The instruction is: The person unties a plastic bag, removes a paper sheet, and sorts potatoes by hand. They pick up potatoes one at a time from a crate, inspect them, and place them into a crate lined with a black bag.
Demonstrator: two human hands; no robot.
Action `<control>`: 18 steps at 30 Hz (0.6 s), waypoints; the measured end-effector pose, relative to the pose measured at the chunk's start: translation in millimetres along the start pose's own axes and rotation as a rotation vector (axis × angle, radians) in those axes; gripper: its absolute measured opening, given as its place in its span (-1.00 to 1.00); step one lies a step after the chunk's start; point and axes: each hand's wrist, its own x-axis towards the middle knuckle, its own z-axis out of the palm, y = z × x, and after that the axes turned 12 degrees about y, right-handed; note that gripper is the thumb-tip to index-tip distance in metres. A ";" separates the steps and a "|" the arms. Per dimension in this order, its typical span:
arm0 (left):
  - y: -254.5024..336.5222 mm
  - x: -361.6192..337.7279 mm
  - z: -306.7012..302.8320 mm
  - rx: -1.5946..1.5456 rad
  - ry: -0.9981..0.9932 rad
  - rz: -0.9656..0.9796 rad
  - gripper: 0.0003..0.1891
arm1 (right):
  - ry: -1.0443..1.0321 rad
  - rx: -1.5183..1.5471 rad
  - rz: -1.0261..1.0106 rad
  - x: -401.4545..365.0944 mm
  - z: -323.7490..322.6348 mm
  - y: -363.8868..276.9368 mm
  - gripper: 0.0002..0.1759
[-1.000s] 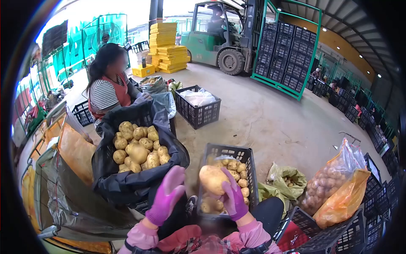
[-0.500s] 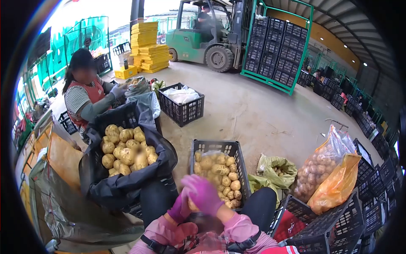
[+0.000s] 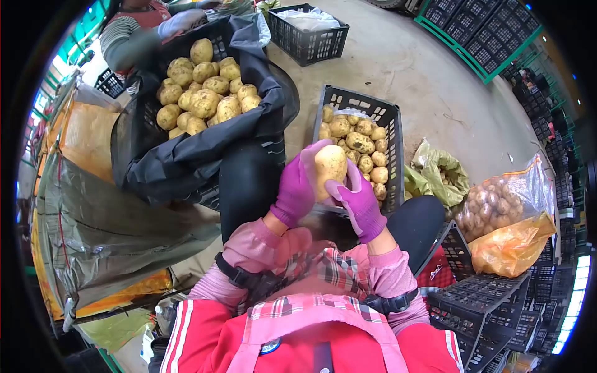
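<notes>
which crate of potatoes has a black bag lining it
The crate on the left, lined with the black bag and heaped with big potatoes. The crate in the middle holds smaller potatoes and no such bag.

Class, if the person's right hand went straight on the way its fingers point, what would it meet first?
The potato held between right hand and left hand; past it, probably the black crate of potatoes, though depth is unclear.
</notes>
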 end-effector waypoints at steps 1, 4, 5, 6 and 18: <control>-5.3 -4.1 -2.2 0.012 -0.002 -0.039 -0.50 | 0.011 0.038 -0.050 -0.3 0.5 6.4 -0.10; -20.2 0.0 -0.2 0.070 -0.008 -0.078 -0.33 | 0.113 -0.070 -0.319 9.0 -3.0 27.4 -0.17; -21.1 -2.1 -0.7 -0.002 -0.054 -0.071 -0.38 | 0.154 -0.148 -0.412 8.5 -4.2 27.5 -0.18; -21.9 -3.4 -2.7 -0.071 -0.097 -0.063 -0.42 | 0.190 -0.224 -0.506 9.2 -6.1 26.8 -0.19; 7.1 7.7 -9.4 -0.317 -0.204 -0.025 -0.15 | 0.077 -0.254 -0.436 5.9 4.3 -3.2 -0.15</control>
